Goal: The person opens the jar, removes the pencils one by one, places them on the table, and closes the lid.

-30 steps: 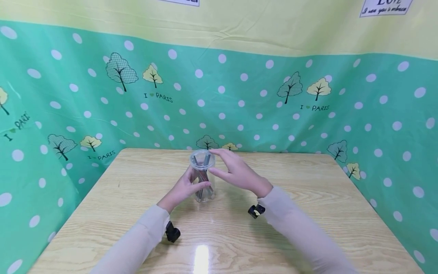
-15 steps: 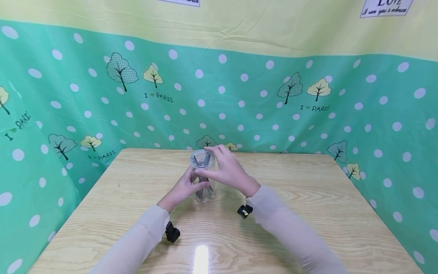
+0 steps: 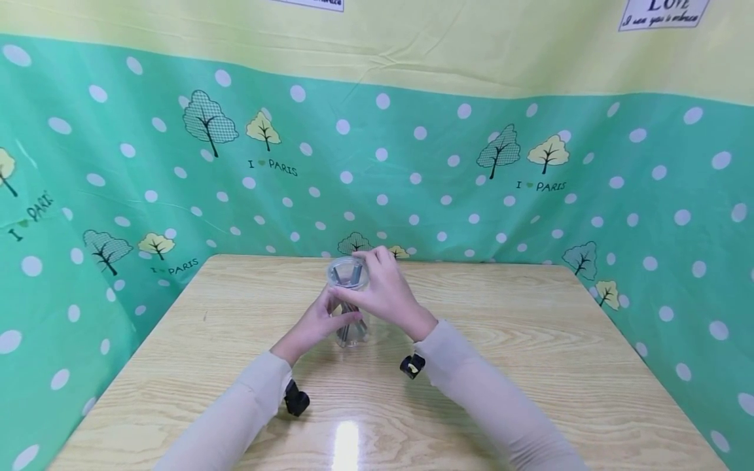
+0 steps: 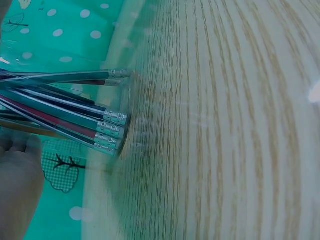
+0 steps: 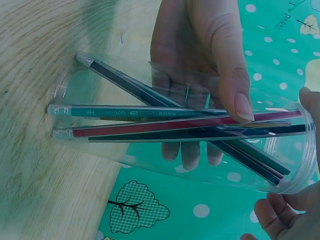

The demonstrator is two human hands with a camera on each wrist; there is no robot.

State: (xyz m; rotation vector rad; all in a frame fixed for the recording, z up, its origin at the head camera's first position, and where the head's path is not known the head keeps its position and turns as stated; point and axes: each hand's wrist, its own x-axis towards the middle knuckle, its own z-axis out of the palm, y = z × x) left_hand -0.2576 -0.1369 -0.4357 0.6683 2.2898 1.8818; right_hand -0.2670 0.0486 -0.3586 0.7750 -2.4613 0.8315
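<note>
A clear plastic jar (image 3: 355,337) stands upright on the table, holding several pencils (image 5: 130,111) with metal-banded eraser ends pointing down. My left hand (image 3: 315,325) grips the jar's body from the left; in the right wrist view its thumb lies across the front and its fingers show through the clear wall behind. My right hand (image 3: 385,288) grips around the top rim (image 3: 347,261), thumb on the near side and fingers on the far side. In the left wrist view, the pencils' eraser ends (image 4: 115,117) rest near the jar's base.
The wood-grain table (image 3: 501,340) extends around the jar on all sides. A green dotted cloth (image 3: 412,196) with printed trees hangs behind it and at both sides. Black wrist cameras (image 3: 296,399) sit under both sleeves.
My right hand has moved left and closed in around the jar's top, its fingers reaching farther over the rim. The left hand and the jar have stayed in place.
</note>
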